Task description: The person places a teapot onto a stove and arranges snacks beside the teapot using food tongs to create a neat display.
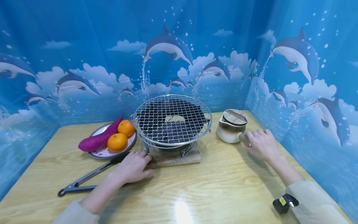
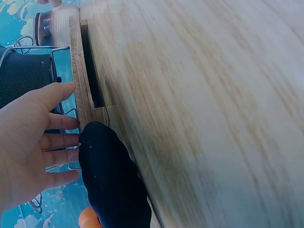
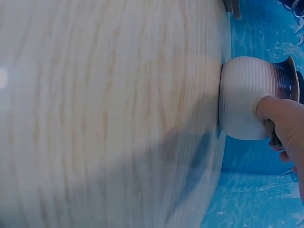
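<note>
Head view: saw a pale teapot (image 1: 228, 135) upright on the right part of the wooden table (image 1: 223, 186), with a straight handle (image 1: 245, 139) stretching its long axis sideways toward the near right, and with the pouring lip turned left. Noted a round wooden lid (image 1: 234, 117) seated on top. Found the right hand (image 1: 262, 144) at that handle, with fingers curled round it and, in the right wrist view, with the thumb against its root. Saw the left hand (image 1: 134, 166) well apart from the pot, just beside a black end of the tongs (image 1: 73, 187), with fingers nearly straight and slightly spread; could not fairly judge any contact from the dim left wrist view. Made out tong arms diverging from a hinge at the near left. Found, between the hands and farther back, a round wire grill (image 1: 173, 124) over a dark stove (image 2: 26, 71) on a wooden board (image 1: 179, 159). Spotted, left of that, a plate (image 1: 98, 154) bearing a long purple vegetable (image 1: 101, 139), slanted beside two oranges (image 1: 117, 142). Noted a blue dolphin curtain (image 1: 212, 18) behind.
</note>
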`<state>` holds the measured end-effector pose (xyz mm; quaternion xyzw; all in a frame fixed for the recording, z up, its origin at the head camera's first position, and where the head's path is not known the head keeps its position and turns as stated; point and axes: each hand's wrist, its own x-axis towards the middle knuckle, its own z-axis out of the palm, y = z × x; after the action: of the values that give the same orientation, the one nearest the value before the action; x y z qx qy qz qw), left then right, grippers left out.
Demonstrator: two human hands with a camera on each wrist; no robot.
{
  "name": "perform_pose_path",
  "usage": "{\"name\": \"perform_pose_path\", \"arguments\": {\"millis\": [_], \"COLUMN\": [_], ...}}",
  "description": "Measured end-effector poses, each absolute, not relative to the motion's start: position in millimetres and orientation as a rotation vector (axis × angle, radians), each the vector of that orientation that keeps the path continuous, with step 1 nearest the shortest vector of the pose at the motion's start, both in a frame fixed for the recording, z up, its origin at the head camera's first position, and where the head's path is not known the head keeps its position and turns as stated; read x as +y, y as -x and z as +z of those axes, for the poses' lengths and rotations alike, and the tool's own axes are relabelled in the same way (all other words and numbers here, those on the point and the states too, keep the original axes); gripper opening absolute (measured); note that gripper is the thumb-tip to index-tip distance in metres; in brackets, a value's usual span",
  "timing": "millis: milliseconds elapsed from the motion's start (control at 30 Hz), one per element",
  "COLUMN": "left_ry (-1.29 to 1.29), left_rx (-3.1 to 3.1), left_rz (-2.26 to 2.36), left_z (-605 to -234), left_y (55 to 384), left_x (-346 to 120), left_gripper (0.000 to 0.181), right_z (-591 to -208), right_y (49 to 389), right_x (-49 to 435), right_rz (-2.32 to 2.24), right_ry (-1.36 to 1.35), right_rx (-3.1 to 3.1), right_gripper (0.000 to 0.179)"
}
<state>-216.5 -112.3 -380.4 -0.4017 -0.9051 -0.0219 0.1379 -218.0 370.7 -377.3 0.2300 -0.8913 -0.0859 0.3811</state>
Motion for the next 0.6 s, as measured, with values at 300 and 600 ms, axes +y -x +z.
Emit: {"name": "perform_pose_path", "arguments": {"millis": [300, 600], "left_ry": [1.164, 1.161], "left_rx": [-2.608, -2.620], "left_rz": [-0.059, -0.080], "left_z": [-380, -381], "left_y": [216, 217], "left_x": [-115, -114], "left_gripper": [0.036, 0.036], "right_z": [-375, -383], "right_y": [218, 224], "right_x": [368, 370], "right_rz": [-0.234, -0.185], "right_ry": [-0.553, -0.636], "right_rx": [-2.336, -2.151], "right_gripper": [0.034, 0.022]}}
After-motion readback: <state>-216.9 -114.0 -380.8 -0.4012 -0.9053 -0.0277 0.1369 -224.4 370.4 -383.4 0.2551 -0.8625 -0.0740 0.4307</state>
